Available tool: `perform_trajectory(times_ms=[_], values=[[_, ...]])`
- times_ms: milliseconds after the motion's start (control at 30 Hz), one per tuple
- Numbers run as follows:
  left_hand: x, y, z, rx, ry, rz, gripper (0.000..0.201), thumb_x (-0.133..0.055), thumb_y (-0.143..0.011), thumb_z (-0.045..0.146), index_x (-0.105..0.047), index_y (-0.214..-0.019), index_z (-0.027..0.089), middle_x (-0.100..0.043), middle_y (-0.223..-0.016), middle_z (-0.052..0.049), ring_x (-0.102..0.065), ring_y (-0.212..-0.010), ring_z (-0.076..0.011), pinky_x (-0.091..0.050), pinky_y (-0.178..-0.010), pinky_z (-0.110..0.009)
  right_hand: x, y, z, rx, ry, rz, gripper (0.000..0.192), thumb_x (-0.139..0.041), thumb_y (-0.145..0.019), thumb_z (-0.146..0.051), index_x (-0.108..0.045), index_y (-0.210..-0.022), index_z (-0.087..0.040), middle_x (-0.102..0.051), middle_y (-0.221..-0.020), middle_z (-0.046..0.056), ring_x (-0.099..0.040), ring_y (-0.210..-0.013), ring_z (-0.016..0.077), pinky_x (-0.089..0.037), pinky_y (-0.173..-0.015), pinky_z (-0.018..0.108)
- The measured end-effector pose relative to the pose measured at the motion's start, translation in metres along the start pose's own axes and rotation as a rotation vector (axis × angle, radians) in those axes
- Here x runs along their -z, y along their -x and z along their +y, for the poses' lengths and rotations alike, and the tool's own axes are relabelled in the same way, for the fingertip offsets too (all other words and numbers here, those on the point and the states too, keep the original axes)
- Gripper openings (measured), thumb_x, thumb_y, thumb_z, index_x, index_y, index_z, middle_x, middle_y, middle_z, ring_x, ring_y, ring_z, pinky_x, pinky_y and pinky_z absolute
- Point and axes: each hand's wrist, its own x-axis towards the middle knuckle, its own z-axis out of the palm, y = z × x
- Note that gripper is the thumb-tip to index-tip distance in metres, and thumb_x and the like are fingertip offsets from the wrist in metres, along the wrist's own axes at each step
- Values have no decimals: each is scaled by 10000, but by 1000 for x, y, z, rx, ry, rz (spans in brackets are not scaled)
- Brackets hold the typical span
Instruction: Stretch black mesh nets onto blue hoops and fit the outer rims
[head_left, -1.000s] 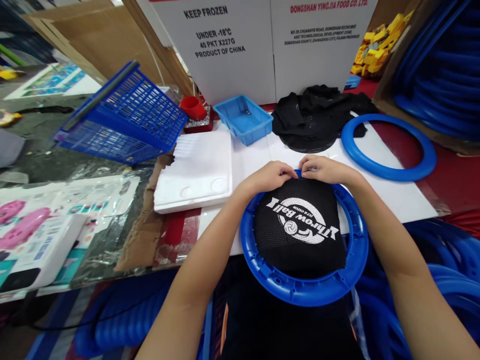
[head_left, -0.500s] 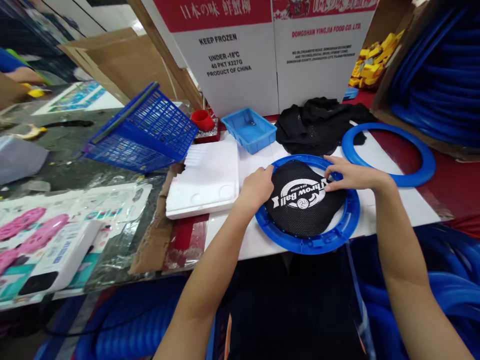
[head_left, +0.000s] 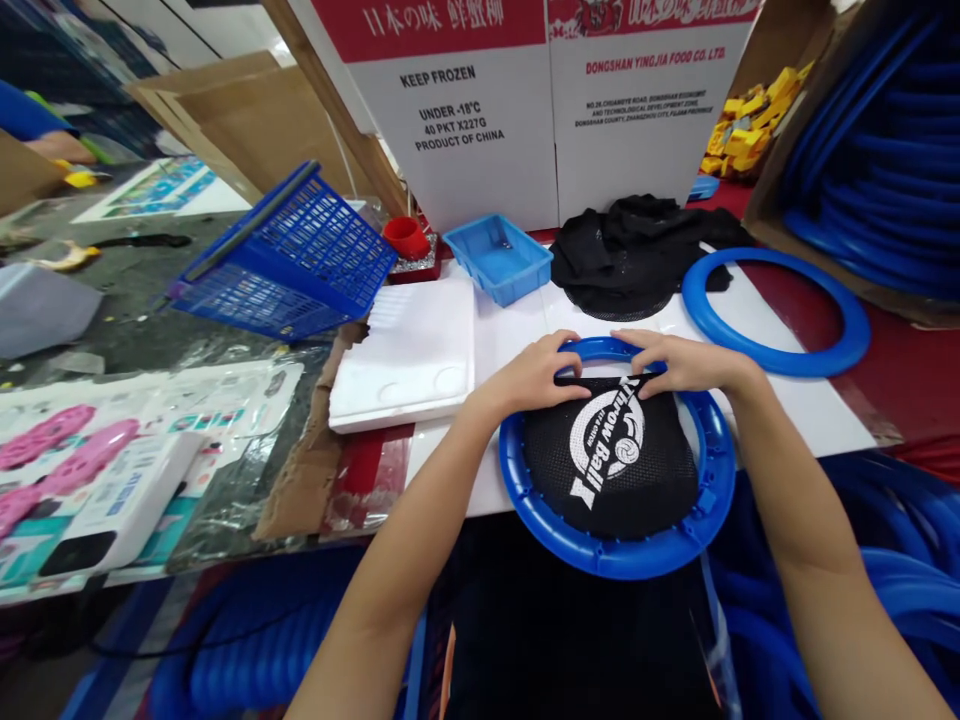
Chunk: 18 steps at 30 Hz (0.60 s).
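A blue plastic ring (head_left: 630,558) lies at the table's front edge, its near side jutting past it. Inside it sits a round black mesh (head_left: 656,492) printed "Throw Ball", its lettering slanted. At the far side, my left hand (head_left: 541,374) pinches the mesh's edge, thumb on top and fingers over the ring. My right hand (head_left: 682,362) pinches the same edge a little to the right, near the end of the print. A gap shows between the far mesh edge and the ring. Behind the hands lies a pile of black mesh pieces (head_left: 637,250).
A second blue ring (head_left: 851,335) lies at right. Behind stand a light-blue tray (head_left: 517,285), a red cup (head_left: 406,238) and a printed white carton (head_left: 480,180). White foam (head_left: 420,350) and a tilted blue basket (head_left: 300,270) are at left. Coiled blue tubes (head_left: 870,170) fill a box at right.
The ring and mesh have come nearer to me, and the print has turned steeper. Both hands have moved to the far edge, the left one rightward from the ring's left side.
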Motion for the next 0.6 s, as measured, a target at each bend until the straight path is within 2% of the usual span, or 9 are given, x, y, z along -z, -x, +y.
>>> perform_trajectory(times_ms=[100, 167, 233, 333, 467, 600], values=[[3, 6, 2, 47, 19, -33, 415, -774, -941, 591, -776, -881, 180, -507, -1660, -173, -513, -1518, -395, -423, -1278, -553, 1, 1, 4, -47, 16, 23, 432, -849, -797, -681, -799, -867, -258, -328, -1820, 7, -150, -1716, 426, -182, -1394, 575], [8, 8, 2, 70, 54, -51, 438, -745, -958, 602, -759, -838, 181, -504, -1679, -153, -532, -1508, -382, -417, -1283, -546, 2, 2, 7, -81, 17, 30, 430, -858, -789, -683, -789, -820, -259, -373, -1800, -8, -170, -1710, 437, -177, -1394, 584], [14, 9, 0, 98, 135, -79, 393, -719, -984, 559, -751, -846, 192, -506, -1691, -126, -544, -1504, -359, -413, -1284, -542, 4, 4, 8, -88, -2, 34, 414, -863, -788, -662, -776, -786, -257, -429, -1772, -12, -255, -1684, 442, -207, -1387, 568], [19, 11, -7, 138, 307, -91, 243, -736, -970, 453, -754, -917, 216, -533, -1674, -101, -521, -1530, -330, -374, -1307, -547, 8, 7, 7, -82, -43, 55, 380, -852, -805, -612, -742, -794, -249, -512, -1720, 18, -430, -1597, 434, -327, -1328, 555], [19, 11, -14, 219, 461, 25, 194, -822, -871, 388, -759, -871, 204, -655, -1498, -127, -615, -1398, -318, -437, -1243, -545, 14, 11, 5, -116, -88, 107, 374, -815, -829, -611, -716, -856, -252, -713, -1507, 53, -636, -1380, 411, -476, -1174, 539], [14, 9, -20, 283, 529, 128, 229, -863, -808, 399, -772, -821, 189, -695, -1299, -123, -676, -1203, -282, -519, -1139, -516, 17, 10, 9, -127, -134, 133, 397, -757, -871, -654, -730, -884, -257, -808, -1282, 57, -677, -1270, 382, -505, -1098, 506]])
